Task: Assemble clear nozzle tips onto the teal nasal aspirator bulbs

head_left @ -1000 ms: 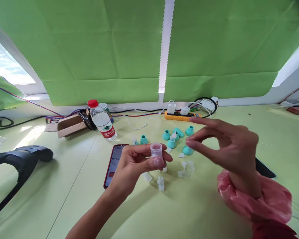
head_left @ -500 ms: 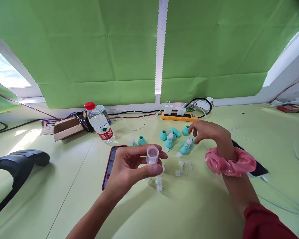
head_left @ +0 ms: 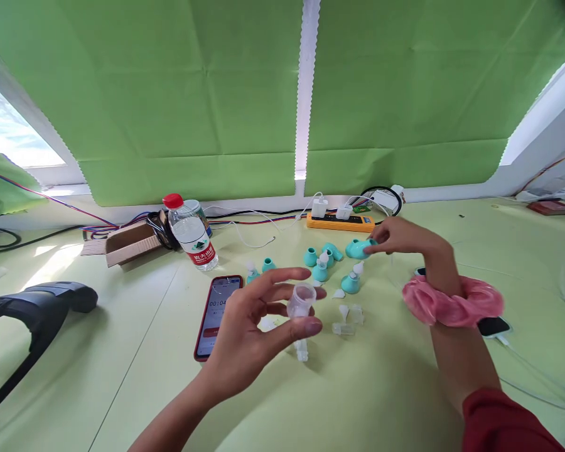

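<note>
My left hand (head_left: 245,336) pinches a small translucent plastic cup (head_left: 301,301) between thumb and fingers, its round mouth facing me. Farther back, my right hand (head_left: 407,242), with a pink scrunchie (head_left: 452,301) round the wrist, has its fingertips closed on a teal bulb-shaped piece (head_left: 369,247). Several similar teal pieces stand nearby, among them an open-topped one (head_left: 310,256) and one with a white tip (head_left: 351,282). Clear plastic tubes (head_left: 343,329) and small white valves (head_left: 343,312) lie in front of them.
A phone (head_left: 211,320) showing a timer lies left of my left hand. Behind it stand a water bottle (head_left: 193,235) and a cardboard box (head_left: 132,243). An orange power strip (head_left: 341,222) with white chargers sits at the back. Another phone (head_left: 493,326) lies under my right wrist.
My right hand has closed on a teal piece and moved slightly right and up. The left hand has shifted a little right with the cup, uncovering more of the timer phone.
</note>
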Demonstrator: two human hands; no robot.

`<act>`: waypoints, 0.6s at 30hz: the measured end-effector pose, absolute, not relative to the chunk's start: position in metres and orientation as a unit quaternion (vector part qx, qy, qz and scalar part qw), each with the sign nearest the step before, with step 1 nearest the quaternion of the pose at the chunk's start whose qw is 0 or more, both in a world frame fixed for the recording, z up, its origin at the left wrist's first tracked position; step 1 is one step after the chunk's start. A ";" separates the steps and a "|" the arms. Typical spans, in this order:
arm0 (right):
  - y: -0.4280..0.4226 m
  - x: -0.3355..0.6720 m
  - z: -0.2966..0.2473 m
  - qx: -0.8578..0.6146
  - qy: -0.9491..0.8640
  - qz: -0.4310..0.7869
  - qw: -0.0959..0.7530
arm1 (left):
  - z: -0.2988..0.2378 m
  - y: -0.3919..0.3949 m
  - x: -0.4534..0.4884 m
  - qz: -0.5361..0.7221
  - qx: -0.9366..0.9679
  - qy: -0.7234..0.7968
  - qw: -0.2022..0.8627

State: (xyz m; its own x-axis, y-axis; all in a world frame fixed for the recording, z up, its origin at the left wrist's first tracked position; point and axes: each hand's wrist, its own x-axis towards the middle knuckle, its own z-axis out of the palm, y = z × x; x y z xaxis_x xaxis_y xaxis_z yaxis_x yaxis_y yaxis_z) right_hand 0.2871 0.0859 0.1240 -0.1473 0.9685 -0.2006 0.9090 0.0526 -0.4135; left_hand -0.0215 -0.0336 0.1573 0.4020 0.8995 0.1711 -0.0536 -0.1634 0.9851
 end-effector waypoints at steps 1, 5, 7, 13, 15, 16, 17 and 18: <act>0.078 0.286 0.132 -0.638 -0.732 0.200 0.128 | 0.157 -0.033 -0.021 0.428 0.634 0.338 0.549; 0.045 0.262 0.154 -0.511 -0.747 0.248 0.347 | 0.153 -0.025 -0.020 0.454 0.660 0.301 0.517; 0.031 0.240 0.157 -0.415 -0.751 0.314 0.406 | 0.148 -0.021 -0.021 0.495 0.670 0.289 0.472; 0.002 0.179 0.150 -0.351 -0.774 0.280 0.447 | 0.146 -0.023 -0.024 0.568 0.636 0.319 0.414; -0.003 0.167 0.146 -0.377 -0.776 0.200 0.464 | 0.149 -0.027 -0.023 0.553 0.629 0.328 0.437; -0.005 0.164 0.145 -0.385 -0.782 0.160 0.462 | 0.150 -0.029 -0.022 0.547 0.627 0.332 0.444; -0.007 0.161 0.143 -0.388 -0.793 0.123 0.452 | 0.151 -0.031 -0.021 0.544 0.625 0.336 0.448; -0.008 0.159 0.142 -0.386 -0.807 0.092 0.438 | 0.152 -0.032 -0.019 0.541 0.621 0.343 0.451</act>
